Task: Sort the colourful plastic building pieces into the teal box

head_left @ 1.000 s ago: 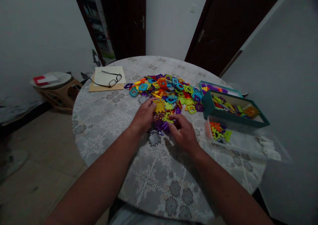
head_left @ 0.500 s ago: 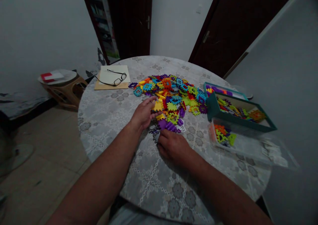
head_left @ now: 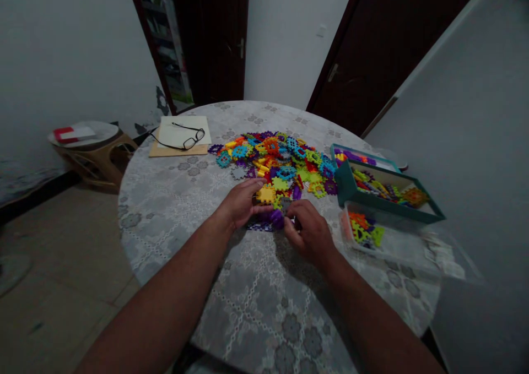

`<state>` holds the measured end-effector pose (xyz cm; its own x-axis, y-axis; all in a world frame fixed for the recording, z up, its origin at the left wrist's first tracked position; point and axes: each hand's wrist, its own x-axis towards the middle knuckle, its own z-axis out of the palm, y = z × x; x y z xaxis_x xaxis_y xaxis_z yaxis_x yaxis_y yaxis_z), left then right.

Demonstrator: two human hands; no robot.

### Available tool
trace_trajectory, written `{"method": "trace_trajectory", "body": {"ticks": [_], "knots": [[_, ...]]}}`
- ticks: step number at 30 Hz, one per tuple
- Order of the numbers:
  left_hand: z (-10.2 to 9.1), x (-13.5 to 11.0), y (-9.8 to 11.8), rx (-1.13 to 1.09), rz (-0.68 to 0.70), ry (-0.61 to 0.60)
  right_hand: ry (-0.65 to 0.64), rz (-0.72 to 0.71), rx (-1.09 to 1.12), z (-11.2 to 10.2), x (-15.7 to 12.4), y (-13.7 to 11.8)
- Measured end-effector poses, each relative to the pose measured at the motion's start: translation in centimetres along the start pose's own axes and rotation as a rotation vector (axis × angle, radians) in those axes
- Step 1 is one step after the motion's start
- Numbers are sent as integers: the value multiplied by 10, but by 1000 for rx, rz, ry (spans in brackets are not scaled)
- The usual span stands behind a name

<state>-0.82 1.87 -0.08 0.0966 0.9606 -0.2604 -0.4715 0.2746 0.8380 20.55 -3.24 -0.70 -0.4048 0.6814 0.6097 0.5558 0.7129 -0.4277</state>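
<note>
My left hand [head_left: 242, 203] is curled around a yellow toothed plastic building piece [head_left: 265, 194], thumb above it and fingers below. Close beside it, my right hand [head_left: 311, 229] pinches a grey toothed building piece [head_left: 285, 204] between thumb and fingertips. Under the hands lie purple pieces [head_left: 274, 218], partly covered by the fingers. Just beyond them spreads a pile of interlocking plastic pieces [head_left: 285, 170] in blue, green, orange, red and yellow. A pale grey piece [head_left: 238, 173] rests at the pile's left edge.
A teal box [head_left: 345, 184] with more pieces stands to the right, a clear plastic tray [head_left: 386, 249] in front of it. Black-framed glasses [head_left: 190, 142] lie on paper [head_left: 173, 127] at the far left. The round table wears a patterned cloth [head_left: 169, 203].
My right hand has risen from the cloth and moved right, and a grey piece now shows in its fingertips. My left hand keeps the yellow piece. The view has shifted slightly.
</note>
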Motion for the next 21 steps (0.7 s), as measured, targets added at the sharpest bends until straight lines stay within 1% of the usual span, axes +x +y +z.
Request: {"method": "trace_trajectory", "body": {"ticks": [2, 5, 9, 11, 13, 15, 17, 19, 21], "knots": [[5, -3, -4, 19, -21, -33, 36, -24, -59, 2, 0, 1], [15, -11, -9, 97, -34, -97, 56, -48, -166, 7, 1, 1], [25, -21, -14, 225, -22, -200, 19, -9, -261, 14, 1, 2], [27, -23, -16, 316, 0, -194, -18, 6, -256, 16, 1, 3], [27, -22, -16, 396, 40, -150, -49, 12, -217, 17, 1, 3], [25, -20, -14, 433, 101, -94, -26, 26, -179, 16, 1, 2], [22, -17, -12, 454, 152, -55, 37, 47, -174, 15, 1, 3], [21, -15, -11, 469, 161, -48, 69, 53, -181, 16, -1, 4], [21, -15, -11, 476, 153, -61, 54, 33, -169, 21, -4, 7]]}}
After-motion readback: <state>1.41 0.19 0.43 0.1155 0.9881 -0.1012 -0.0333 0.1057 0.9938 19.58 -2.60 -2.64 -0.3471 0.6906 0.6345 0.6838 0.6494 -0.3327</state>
